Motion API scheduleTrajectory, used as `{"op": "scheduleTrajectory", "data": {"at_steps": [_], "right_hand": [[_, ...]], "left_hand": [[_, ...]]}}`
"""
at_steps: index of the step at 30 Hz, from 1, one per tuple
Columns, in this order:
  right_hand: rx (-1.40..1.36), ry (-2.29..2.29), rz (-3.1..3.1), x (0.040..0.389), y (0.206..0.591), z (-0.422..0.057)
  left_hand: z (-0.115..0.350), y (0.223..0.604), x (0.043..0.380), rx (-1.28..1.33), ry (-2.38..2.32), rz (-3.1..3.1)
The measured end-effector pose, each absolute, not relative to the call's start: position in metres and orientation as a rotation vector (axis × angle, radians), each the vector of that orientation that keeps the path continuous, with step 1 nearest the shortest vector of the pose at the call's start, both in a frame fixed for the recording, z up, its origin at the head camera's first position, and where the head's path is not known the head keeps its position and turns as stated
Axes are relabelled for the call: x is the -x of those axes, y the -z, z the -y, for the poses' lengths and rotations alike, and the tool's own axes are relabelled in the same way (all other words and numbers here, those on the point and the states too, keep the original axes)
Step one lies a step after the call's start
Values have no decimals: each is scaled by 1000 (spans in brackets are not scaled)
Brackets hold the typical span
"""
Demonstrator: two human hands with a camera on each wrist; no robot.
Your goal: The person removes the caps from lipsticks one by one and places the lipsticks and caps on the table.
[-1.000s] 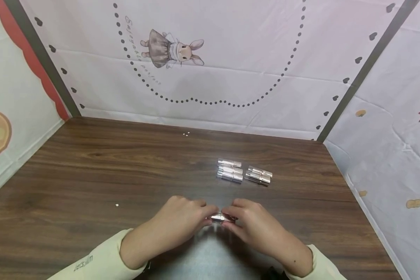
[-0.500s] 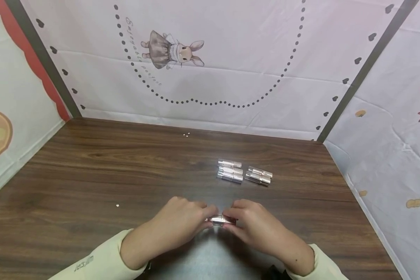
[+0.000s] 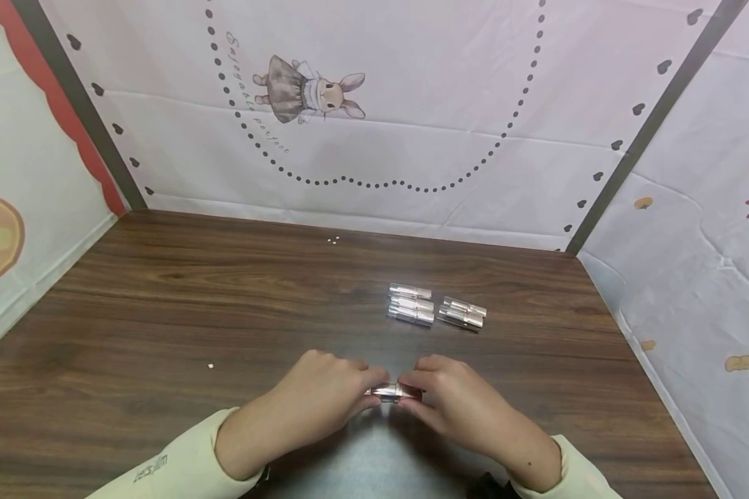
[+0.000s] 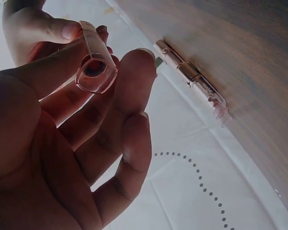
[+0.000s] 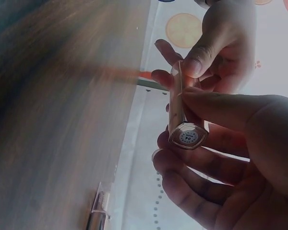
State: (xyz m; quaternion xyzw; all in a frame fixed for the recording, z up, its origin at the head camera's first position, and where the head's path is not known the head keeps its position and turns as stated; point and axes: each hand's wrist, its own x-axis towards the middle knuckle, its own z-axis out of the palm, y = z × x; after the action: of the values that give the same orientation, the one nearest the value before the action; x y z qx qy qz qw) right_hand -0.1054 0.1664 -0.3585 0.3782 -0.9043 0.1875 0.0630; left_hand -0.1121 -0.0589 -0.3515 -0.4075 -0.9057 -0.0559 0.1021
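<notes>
A shiny rose-gold lipstick tube lies level between the two hands, just above or on the table; I cannot tell which. My left hand pinches its left end between thumb and fingers. With thumb and fingertips, my right hand holds the other end. In the left wrist view the lipstick tube shows a clear six-sided end with a dark reddish core. The right wrist view shows the opposite end of the lipstick tube, with a round white label reading 04. Fingers hide parts of the tube.
Beyond the hands lie several similar lipsticks in two groups: a left row of three and a right pair. Tiny white bits dot the wooden table at the back; another white speck is at left. Printed cloth walls enclose it.
Over the last second the tube has shifted very slightly toward the person, and a little more of it shows between the fingers. Both hands stay almost in place.
</notes>
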Motion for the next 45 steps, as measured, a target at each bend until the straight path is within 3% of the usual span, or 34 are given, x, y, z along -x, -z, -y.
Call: {"op": "scheduleTrajectory", "data": {"at_steps": [45], "right_hand": [[-1048,-614,2802,108,356,-165]], "left_hand": [[64,347,116,1172,169,2707]]}}
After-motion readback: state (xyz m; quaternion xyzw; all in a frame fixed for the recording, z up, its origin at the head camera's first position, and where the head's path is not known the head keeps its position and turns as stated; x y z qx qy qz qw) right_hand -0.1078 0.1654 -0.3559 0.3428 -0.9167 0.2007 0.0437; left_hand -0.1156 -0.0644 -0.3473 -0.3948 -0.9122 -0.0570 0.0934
